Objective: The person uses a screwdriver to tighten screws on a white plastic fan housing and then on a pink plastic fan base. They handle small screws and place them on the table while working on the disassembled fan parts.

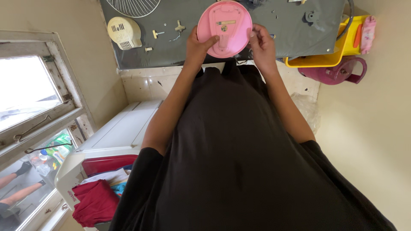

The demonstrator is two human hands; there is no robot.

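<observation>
A round pink plastic fan base (224, 28) (underside up, ribbed neck toward the person) tilts above the grey tabletop.

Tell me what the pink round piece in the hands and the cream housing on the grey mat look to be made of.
Pink round piece: likely moulded plastic, smooth with a slight sheen, with a raised moulded ridge; the left hand and right hand grip its edges. Cream housing: probably plastic too, matte, with moulded vent slots. Grey mat: looks like dull sheet, material uncertain.

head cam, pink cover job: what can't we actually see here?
Head view:
- Pink cover: far face turned away; rim partly under left hand and right hand.
- Fan grille: cut off by top edge.
- Small parts on grey mat: too small to identify.
- Floor below: hidden by black shirt.
</observation>
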